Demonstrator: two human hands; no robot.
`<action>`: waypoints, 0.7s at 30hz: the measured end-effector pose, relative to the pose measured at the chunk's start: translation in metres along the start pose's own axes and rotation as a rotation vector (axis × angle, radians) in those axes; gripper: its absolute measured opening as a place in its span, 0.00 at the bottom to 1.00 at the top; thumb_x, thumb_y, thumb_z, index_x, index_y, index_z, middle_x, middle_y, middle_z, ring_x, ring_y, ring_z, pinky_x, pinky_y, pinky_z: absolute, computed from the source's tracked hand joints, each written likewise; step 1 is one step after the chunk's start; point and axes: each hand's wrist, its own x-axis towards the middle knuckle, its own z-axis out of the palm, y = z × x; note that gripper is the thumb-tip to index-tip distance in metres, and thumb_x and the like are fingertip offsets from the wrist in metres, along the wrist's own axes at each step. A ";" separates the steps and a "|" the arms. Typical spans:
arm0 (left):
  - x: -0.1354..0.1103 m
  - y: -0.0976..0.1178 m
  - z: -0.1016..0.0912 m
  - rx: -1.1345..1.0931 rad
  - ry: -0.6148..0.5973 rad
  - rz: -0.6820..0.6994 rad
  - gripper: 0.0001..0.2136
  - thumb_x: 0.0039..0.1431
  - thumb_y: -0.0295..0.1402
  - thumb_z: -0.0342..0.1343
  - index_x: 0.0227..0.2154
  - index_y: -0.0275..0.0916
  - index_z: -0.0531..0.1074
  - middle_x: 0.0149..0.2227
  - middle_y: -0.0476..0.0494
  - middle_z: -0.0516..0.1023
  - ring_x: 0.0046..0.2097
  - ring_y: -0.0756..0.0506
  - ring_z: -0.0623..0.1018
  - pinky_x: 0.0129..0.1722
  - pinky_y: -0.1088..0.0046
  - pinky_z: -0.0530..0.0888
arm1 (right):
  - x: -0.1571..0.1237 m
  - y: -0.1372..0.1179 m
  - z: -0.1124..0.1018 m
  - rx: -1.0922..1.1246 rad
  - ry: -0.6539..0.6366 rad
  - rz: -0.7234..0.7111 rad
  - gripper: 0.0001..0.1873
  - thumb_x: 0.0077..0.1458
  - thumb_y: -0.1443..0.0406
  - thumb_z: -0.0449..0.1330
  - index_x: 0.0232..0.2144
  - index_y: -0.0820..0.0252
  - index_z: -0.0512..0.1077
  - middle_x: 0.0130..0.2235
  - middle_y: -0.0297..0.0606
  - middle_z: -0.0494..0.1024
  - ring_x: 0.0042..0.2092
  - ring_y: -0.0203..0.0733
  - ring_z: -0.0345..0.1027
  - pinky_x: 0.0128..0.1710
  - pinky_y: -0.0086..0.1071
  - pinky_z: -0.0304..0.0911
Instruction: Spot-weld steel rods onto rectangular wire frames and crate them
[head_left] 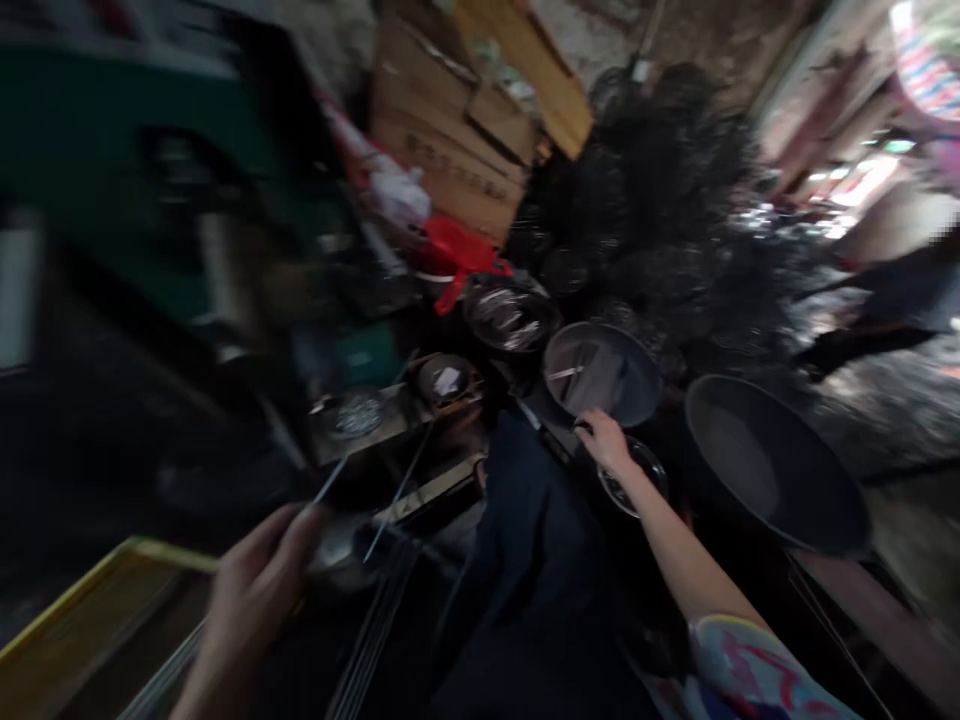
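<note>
L hand (pixel 259 575) is grasping a thin rod (pixel 330 480). R hand (pixel 604 438) is resting at the near edge of a dark pan (pixel 634 375), just past the knee (pixel 517 440) — can't tell if that grip is clenched. Prob. best to be steadying the pan w/ R & keeping the rod clear.
</note>
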 end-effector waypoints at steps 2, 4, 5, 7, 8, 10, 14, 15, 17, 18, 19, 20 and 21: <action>-0.002 -0.011 0.001 -0.080 -0.005 0.054 0.16 0.58 0.48 0.52 0.29 0.40 0.72 0.21 0.53 0.66 0.26 0.50 0.65 0.24 0.77 0.62 | 0.016 -0.042 0.001 0.144 -0.004 -0.120 0.07 0.55 0.62 0.60 0.34 0.58 0.76 0.35 0.39 0.79 0.39 0.44 0.73 0.42 0.35 0.65; -0.001 -0.017 0.000 -0.143 0.026 0.084 0.15 0.59 0.46 0.52 0.30 0.38 0.72 0.21 0.52 0.64 0.25 0.50 0.64 0.24 0.77 0.61 | 0.027 -0.089 0.008 0.396 -0.097 -0.164 0.12 0.54 0.57 0.61 0.31 0.59 0.75 0.27 0.37 0.77 0.30 0.42 0.72 0.33 0.34 0.67; 0.000 -0.018 -0.001 -0.168 0.026 0.094 0.15 0.60 0.45 0.51 0.30 0.38 0.72 0.21 0.52 0.64 0.24 0.50 0.63 0.24 0.77 0.60 | 0.030 -0.115 0.015 0.535 -0.172 -0.160 0.14 0.53 0.55 0.61 0.30 0.60 0.75 0.25 0.36 0.76 0.28 0.41 0.71 0.29 0.32 0.67; -0.001 -0.018 -0.003 -0.190 0.035 0.106 0.14 0.61 0.43 0.50 0.30 0.38 0.71 0.20 0.53 0.63 0.23 0.51 0.62 0.23 0.77 0.59 | 0.028 -0.167 0.033 0.786 -0.304 -0.134 0.17 0.50 0.52 0.62 0.29 0.61 0.75 0.23 0.36 0.76 0.25 0.39 0.71 0.23 0.29 0.64; -0.001 -0.018 -0.003 -0.190 0.042 0.110 0.13 0.62 0.43 0.50 0.29 0.38 0.70 0.20 0.53 0.63 0.23 0.51 0.62 0.24 0.77 0.59 | 0.025 -0.192 0.044 0.888 -0.343 -0.117 0.17 0.49 0.52 0.63 0.29 0.62 0.74 0.23 0.36 0.75 0.24 0.38 0.70 0.21 0.27 0.63; -0.003 -0.020 -0.003 -0.169 0.069 0.119 0.13 0.62 0.42 0.49 0.29 0.38 0.70 0.20 0.53 0.63 0.23 0.50 0.62 0.24 0.76 0.59 | 0.019 -0.238 0.068 1.055 -0.368 -0.078 0.18 0.46 0.52 0.65 0.26 0.62 0.73 0.23 0.34 0.74 0.21 0.34 0.66 0.18 0.24 0.58; -0.003 -0.027 -0.002 -0.091 0.112 0.124 0.14 0.64 0.41 0.48 0.29 0.38 0.70 0.21 0.52 0.63 0.25 0.50 0.63 0.26 0.76 0.59 | 0.014 -0.303 0.112 1.345 -0.348 0.052 0.19 0.44 0.52 0.66 0.23 0.61 0.68 0.21 0.29 0.70 0.17 0.27 0.56 0.13 0.21 0.48; -0.002 -0.030 -0.002 -0.078 0.120 0.116 0.14 0.64 0.41 0.47 0.29 0.38 0.69 0.21 0.52 0.63 0.25 0.50 0.63 0.26 0.76 0.59 | 0.013 -0.314 0.120 1.394 -0.351 0.089 0.19 0.43 0.52 0.67 0.23 0.61 0.68 0.21 0.29 0.70 0.17 0.26 0.55 0.13 0.20 0.47; -0.002 -0.034 -0.002 -0.069 0.145 0.095 0.14 0.65 0.41 0.47 0.29 0.39 0.69 0.20 0.53 0.63 0.24 0.50 0.63 0.26 0.76 0.59 | 0.012 -0.331 0.131 1.455 -0.364 0.151 0.19 0.41 0.53 0.68 0.23 0.61 0.67 0.21 0.28 0.70 0.17 0.26 0.55 0.12 0.20 0.46; -0.001 -0.036 -0.002 -0.070 0.160 0.086 0.14 0.65 0.41 0.47 0.29 0.39 0.69 0.20 0.53 0.63 0.24 0.50 0.64 0.26 0.75 0.59 | 0.012 -0.337 0.134 1.475 -0.369 0.170 0.19 0.40 0.53 0.68 0.23 0.61 0.67 0.22 0.28 0.70 0.17 0.25 0.55 0.12 0.20 0.45; -0.001 -0.039 -0.002 -0.073 0.176 0.078 0.14 0.65 0.41 0.47 0.29 0.39 0.70 0.20 0.53 0.63 0.24 0.50 0.64 0.26 0.75 0.59 | 0.011 -0.342 0.136 1.491 -0.375 0.181 0.19 0.40 0.53 0.69 0.23 0.61 0.68 0.22 0.28 0.70 0.17 0.25 0.55 0.12 0.20 0.45; -0.002 -0.041 -0.003 -0.077 0.190 0.072 0.14 0.65 0.41 0.47 0.30 0.39 0.70 0.20 0.53 0.63 0.24 0.49 0.64 0.26 0.75 0.59 | 0.010 -0.346 0.138 1.505 -0.382 0.184 0.19 0.39 0.53 0.69 0.23 0.61 0.68 0.22 0.28 0.70 0.17 0.25 0.55 0.12 0.20 0.45; -0.002 -0.043 -0.003 -0.080 0.203 0.066 0.14 0.65 0.41 0.47 0.30 0.39 0.70 0.20 0.53 0.63 0.24 0.49 0.64 0.26 0.75 0.59 | 0.010 -0.350 0.138 1.520 -0.388 0.183 0.19 0.39 0.54 0.69 0.23 0.61 0.68 0.22 0.28 0.70 0.17 0.25 0.54 0.13 0.20 0.45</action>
